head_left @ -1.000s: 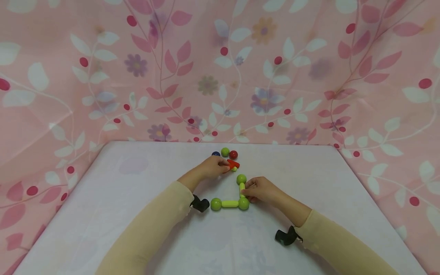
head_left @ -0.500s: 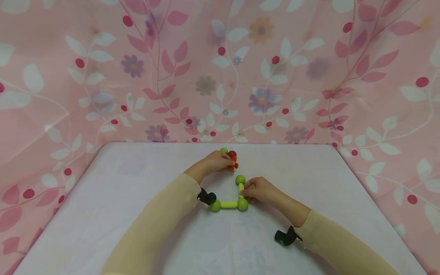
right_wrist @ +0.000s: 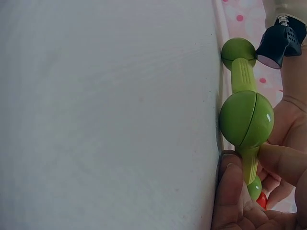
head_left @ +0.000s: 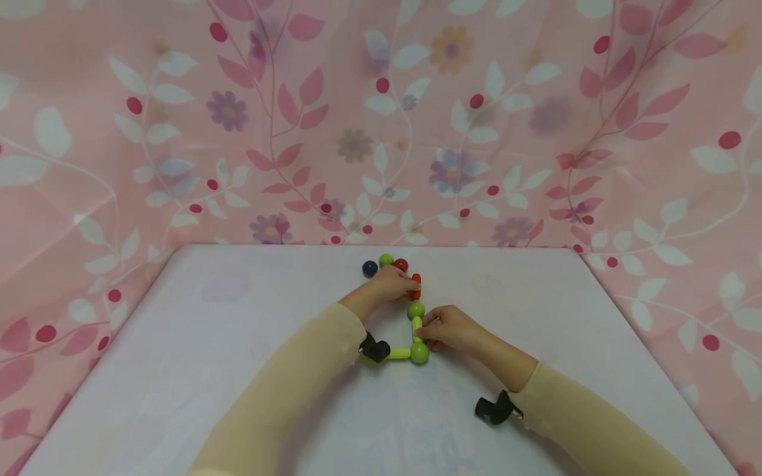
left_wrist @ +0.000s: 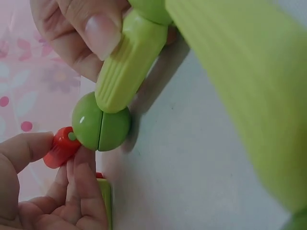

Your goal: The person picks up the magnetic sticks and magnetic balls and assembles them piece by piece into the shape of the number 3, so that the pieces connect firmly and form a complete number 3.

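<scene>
Since the earlier frame the left hand [head_left: 389, 284] has carried the red rod [head_left: 416, 286] down to the top green ball [head_left: 416, 309]; blue ball [head_left: 370, 268] uncovered again. Head view: build sits mid-table [head_left: 178, 370], bare surface all round, edges well off. Right hand [head_left: 449, 327] pinches the upright green rod [head_left: 418, 325], long axis running away from the person. Left wrist view: fingers clamped on red rod [left_wrist: 60, 147], tip touching ball [left_wrist: 100, 121]. Right wrist view: fingers curled round green rod [right_wrist: 249, 165]
</scene>
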Available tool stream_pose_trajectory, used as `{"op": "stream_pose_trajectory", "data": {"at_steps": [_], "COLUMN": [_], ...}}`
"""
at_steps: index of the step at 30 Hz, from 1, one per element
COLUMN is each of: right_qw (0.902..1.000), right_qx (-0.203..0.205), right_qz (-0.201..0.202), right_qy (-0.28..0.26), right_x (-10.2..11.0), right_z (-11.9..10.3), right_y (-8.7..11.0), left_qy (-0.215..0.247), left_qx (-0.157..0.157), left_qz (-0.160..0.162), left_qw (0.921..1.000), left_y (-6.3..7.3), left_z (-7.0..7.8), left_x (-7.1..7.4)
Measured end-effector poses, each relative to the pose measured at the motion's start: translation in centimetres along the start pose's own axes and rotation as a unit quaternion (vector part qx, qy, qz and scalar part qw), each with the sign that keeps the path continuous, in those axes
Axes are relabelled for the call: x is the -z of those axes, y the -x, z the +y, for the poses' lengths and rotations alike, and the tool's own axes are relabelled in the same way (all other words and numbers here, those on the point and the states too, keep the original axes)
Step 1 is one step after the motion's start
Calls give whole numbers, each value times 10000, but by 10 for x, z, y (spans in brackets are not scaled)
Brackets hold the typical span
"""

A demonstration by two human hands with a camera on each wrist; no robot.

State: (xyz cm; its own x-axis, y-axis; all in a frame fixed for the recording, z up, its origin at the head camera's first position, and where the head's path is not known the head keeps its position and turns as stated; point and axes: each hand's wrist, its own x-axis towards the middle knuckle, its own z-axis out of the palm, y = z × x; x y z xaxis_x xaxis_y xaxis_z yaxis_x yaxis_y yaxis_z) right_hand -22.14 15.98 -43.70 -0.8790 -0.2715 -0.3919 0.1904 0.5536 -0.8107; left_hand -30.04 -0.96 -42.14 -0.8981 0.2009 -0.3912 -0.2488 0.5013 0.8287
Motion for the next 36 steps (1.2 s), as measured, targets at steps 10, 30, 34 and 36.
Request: {"op": "stream_pose_trajectory", "data": {"at_steps": [10, 30, 34, 36], "right_qw": [9999, 10000, 9999, 9999], "right_qx": [33, 48, 69, 84], "right_qz": [-52, -86, -120, -135], "right_qy": [-96, -14, 38, 57], "right_x": [1, 1, 2, 2], "right_z": [2, 1, 1, 1], "right_y": [1, 0, 2, 3], "left_qy": [-1367, -1304, -1247, -1238], "left_qx": [-538, -241, -112, -61], "left_qz": [761, 618, 575, 526], "left_qw": [9862, 9892, 9905, 9909], "left_y": [1, 6, 5, 4], "left_z": [-3, -4, -3, -3], "left_x": [-9, -10, -10, -11]}}
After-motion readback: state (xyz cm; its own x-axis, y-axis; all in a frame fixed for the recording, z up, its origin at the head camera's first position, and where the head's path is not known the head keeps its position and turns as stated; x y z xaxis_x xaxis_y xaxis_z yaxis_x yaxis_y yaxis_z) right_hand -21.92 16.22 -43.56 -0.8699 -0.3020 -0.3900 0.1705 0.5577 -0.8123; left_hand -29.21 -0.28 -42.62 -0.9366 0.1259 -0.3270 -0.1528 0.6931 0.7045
